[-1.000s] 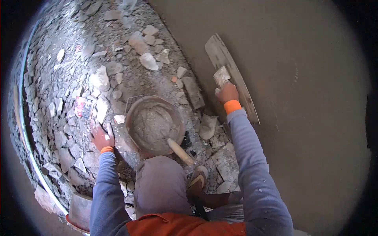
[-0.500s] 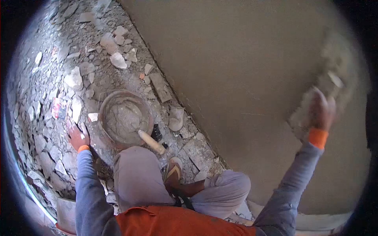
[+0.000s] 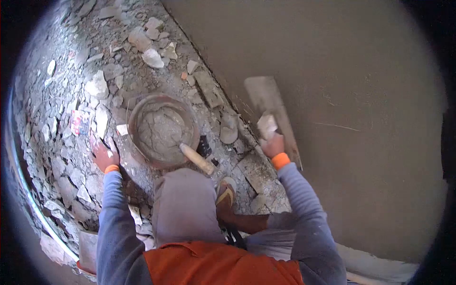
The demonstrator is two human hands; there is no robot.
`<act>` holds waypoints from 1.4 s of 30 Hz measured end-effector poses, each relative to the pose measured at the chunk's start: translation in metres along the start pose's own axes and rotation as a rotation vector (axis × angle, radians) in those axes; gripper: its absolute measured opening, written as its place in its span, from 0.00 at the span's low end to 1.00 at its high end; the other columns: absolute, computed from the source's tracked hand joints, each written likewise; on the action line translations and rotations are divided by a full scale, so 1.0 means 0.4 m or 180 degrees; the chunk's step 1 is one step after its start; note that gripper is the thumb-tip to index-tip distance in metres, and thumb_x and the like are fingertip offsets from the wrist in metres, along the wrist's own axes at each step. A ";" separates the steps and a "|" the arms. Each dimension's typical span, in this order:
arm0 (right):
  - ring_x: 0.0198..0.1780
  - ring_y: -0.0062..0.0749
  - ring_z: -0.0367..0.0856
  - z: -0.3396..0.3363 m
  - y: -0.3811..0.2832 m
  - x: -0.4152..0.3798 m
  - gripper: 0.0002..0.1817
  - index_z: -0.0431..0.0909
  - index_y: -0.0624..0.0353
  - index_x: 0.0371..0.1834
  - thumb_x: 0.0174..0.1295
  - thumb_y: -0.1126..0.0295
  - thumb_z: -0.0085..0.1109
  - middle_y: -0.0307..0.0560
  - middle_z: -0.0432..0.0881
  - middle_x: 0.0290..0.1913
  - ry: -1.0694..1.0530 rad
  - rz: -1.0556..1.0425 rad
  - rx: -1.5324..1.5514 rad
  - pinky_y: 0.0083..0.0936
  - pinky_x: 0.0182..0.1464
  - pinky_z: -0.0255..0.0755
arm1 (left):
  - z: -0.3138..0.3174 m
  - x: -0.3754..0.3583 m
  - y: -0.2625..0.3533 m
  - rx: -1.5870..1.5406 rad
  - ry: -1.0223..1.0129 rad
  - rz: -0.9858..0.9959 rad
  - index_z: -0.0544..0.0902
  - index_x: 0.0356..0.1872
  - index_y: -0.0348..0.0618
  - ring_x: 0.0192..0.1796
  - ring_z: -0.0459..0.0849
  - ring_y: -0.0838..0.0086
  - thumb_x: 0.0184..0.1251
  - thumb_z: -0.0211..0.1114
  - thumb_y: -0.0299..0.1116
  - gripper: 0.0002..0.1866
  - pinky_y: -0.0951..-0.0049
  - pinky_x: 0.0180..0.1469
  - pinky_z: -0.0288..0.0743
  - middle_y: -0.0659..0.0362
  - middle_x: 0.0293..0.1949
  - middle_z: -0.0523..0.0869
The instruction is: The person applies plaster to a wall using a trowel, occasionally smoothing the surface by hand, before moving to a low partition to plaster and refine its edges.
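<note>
My right hand point(image 3: 273, 145) is closed on the pale handle of a long flat float point(image 3: 271, 102), which lies against the grey plastered surface point(image 3: 361, 123) near its left edge. My left hand point(image 3: 105, 156) rests with fingers spread on the rubble, to the left of a bucket point(image 3: 135, 111). Grey mortar point(image 3: 161, 128) fills much of this bucket. A tool's wooden handle point(image 3: 197, 159) sticks out of the mortar over the near rim.
Broken stones point(image 3: 97, 85) cover the ground at the left. A red and white packet point(image 3: 80, 122) lies beyond my left hand. A flat block point(image 3: 208, 89) and a rounded piece point(image 3: 229, 128) lie along the plastered surface's edge. My sandalled foot point(image 3: 226, 192) is below the bucket.
My right hand has swept the float from the far right of the plastered surface to its left edge. My left hand stays on the rubble, and the view has shifted slightly.
</note>
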State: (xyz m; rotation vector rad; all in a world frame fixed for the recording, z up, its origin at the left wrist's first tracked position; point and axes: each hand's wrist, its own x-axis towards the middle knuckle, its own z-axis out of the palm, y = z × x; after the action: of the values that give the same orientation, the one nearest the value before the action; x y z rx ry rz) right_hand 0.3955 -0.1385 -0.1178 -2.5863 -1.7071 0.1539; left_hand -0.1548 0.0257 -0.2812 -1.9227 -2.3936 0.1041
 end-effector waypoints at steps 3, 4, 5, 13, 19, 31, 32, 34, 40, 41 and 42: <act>0.41 0.55 0.81 0.118 0.011 0.014 0.20 0.81 0.62 0.35 0.44 0.58 0.65 0.62 0.82 0.37 -0.0461 0.0809 -0.0297 0.43 0.45 0.77 | 0.070 -0.004 -0.023 -0.0149 -0.0277 -0.0013 0.70 0.61 0.38 0.71 0.59 0.64 0.67 0.47 0.51 0.30 0.53 0.70 0.48 0.52 0.70 0.62; 0.43 0.54 0.82 0.128 0.016 0.022 0.21 0.81 0.63 0.36 0.45 0.57 0.64 0.61 0.82 0.40 -0.0718 0.1065 -0.0322 0.42 0.46 0.77 | 0.163 0.010 -0.062 -0.0314 -0.0321 0.0088 0.70 0.61 0.38 0.71 0.59 0.63 0.67 0.47 0.51 0.30 0.54 0.70 0.48 0.51 0.70 0.61; 0.44 0.53 0.82 0.132 0.021 0.017 0.21 0.81 0.62 0.37 0.48 0.55 0.61 0.60 0.82 0.41 -0.0674 0.0999 -0.0565 0.42 0.48 0.77 | 0.242 0.017 -0.088 -0.0265 0.0546 0.0406 0.67 0.64 0.35 0.70 0.60 0.57 0.69 0.46 0.52 0.32 0.56 0.70 0.49 0.47 0.67 0.65; 0.35 0.53 0.83 -0.299 0.016 -0.019 0.17 0.82 0.63 0.31 0.43 0.60 0.60 0.61 0.83 0.32 -0.0307 0.0839 -0.0721 0.42 0.42 0.78 | 0.034 -0.007 -0.014 0.0025 -0.0590 -0.0030 0.63 0.67 0.40 0.72 0.58 0.60 0.65 0.48 0.45 0.31 0.53 0.72 0.45 0.53 0.69 0.63; 0.44 0.41 0.84 -0.981 -0.031 -0.102 0.23 0.78 0.65 0.46 0.42 0.72 0.61 0.56 0.84 0.41 0.1229 0.0379 -0.0185 0.31 0.48 0.76 | 0.019 -0.017 -0.009 0.0112 -0.0727 -0.0033 0.62 0.68 0.42 0.72 0.58 0.61 0.62 0.47 0.45 0.33 0.51 0.72 0.44 0.55 0.68 0.65; 0.28 0.24 0.77 -1.339 -0.003 -0.402 0.14 0.78 0.59 0.42 0.58 0.62 0.60 0.39 0.78 0.29 0.3434 0.0476 0.1461 0.22 0.32 0.73 | 0.092 -0.020 -0.039 -0.0342 -0.0235 0.0063 0.68 0.63 0.39 0.70 0.60 0.56 0.55 0.54 0.41 0.32 0.53 0.71 0.48 0.47 0.65 0.69; 0.27 0.23 0.77 -1.278 -0.029 -0.405 0.12 0.77 0.59 0.41 0.58 0.64 0.61 0.39 0.78 0.29 0.3408 0.0386 0.1940 0.21 0.31 0.73 | 0.052 -0.025 -0.040 -0.0439 -0.0382 0.0096 0.67 0.64 0.38 0.71 0.58 0.56 0.55 0.54 0.41 0.33 0.53 0.72 0.45 0.47 0.65 0.68; 0.27 0.22 0.77 -1.160 -0.050 -0.360 0.10 0.77 0.59 0.39 0.57 0.68 0.62 0.39 0.77 0.29 0.3130 0.0104 0.3093 0.20 0.29 0.75 | 0.006 -0.028 -0.048 -0.0615 -0.0707 0.0228 0.67 0.64 0.36 0.72 0.55 0.56 0.54 0.54 0.41 0.35 0.52 0.73 0.39 0.46 0.66 0.67; 0.28 0.23 0.78 -0.908 -0.131 -0.048 0.07 0.78 0.59 0.34 0.54 0.70 0.64 0.38 0.79 0.28 0.2228 0.0165 0.3727 0.22 0.32 0.75 | 0.139 -0.014 -0.069 -0.0787 -0.0145 0.0288 0.68 0.62 0.34 0.72 0.57 0.58 0.51 0.56 0.41 0.34 0.52 0.72 0.44 0.45 0.65 0.68; 0.28 0.23 0.78 -0.860 -0.107 0.016 0.07 0.79 0.60 0.33 0.54 0.70 0.65 0.38 0.79 0.28 0.2255 -0.0094 0.3669 0.22 0.31 0.74 | 0.122 -0.019 -0.072 -0.0786 -0.0137 0.0318 0.68 0.62 0.34 0.72 0.57 0.57 0.52 0.56 0.41 0.34 0.52 0.72 0.44 0.45 0.64 0.68; 0.28 0.23 0.79 -0.827 -0.096 0.076 0.07 0.79 0.61 0.31 0.55 0.69 0.65 0.39 0.80 0.29 0.2168 -0.0057 0.3869 0.23 0.31 0.75 | 0.114 -0.023 -0.069 -0.0779 -0.0131 0.0350 0.69 0.62 0.33 0.72 0.57 0.57 0.53 0.55 0.41 0.33 0.52 0.72 0.44 0.45 0.64 0.68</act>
State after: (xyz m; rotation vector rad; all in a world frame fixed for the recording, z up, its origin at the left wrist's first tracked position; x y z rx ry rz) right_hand 0.4068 -0.0882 0.2125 -1.4500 -0.8956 0.1913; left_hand -0.1841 0.0102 -0.3241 -2.1757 -2.4244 -0.1525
